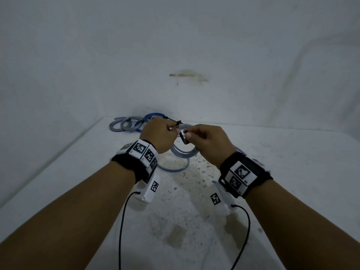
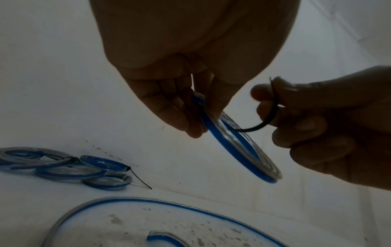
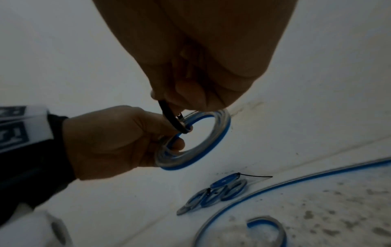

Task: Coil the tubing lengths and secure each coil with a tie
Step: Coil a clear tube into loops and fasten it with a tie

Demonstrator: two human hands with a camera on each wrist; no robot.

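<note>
A small coil of clear tubing with a blue stripe [image 1: 185, 152] hangs above the white table, and my left hand [image 1: 172, 129] grips its upper edge. The same coil [image 2: 239, 147] slants down from the left fingers in the left wrist view. A black tie [image 1: 182, 136] runs through the coil near that grip. My right hand [image 1: 187, 134] pinches the tie's free end between thumb and fingers. In the right wrist view the black tie [image 3: 171, 117] loops from the right fingertips [image 3: 160, 98] around the coil [image 3: 209, 133].
Several tied coils [image 1: 132, 123] lie at the table's back left by the wall, one with a long tie tail [image 2: 140, 179]. A loose length of tubing [image 1: 173, 169] curves across the speckled white table [image 1: 282, 172] under my hands. A short curved piece [image 3: 268, 224] lies close by.
</note>
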